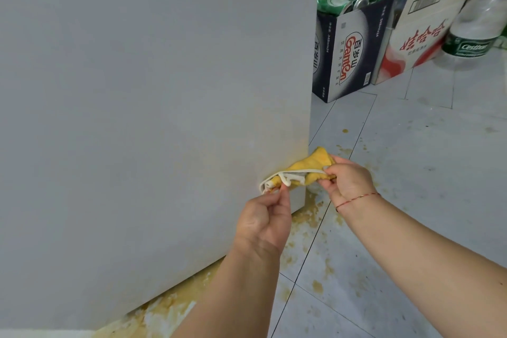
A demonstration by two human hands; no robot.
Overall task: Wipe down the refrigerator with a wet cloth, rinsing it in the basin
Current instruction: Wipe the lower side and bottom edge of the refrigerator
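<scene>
Head view: a yellow cloth with a white edge is stretched between two hands at the lower corner of the white refrigerator, close above the tiled floor. One end of the cloth is pinched by the left hand, its grip closed on the white hem against the refrigerator's side; the other end is held in the closed grip of the right hand, just past the corner. A red string is seen around the right wrist. Yellowish stains are spread over the floor along the refrigerator's base. Behind, a dark box filled with crushed cans, a white and red carton and a plastic bottle are standing.
</scene>
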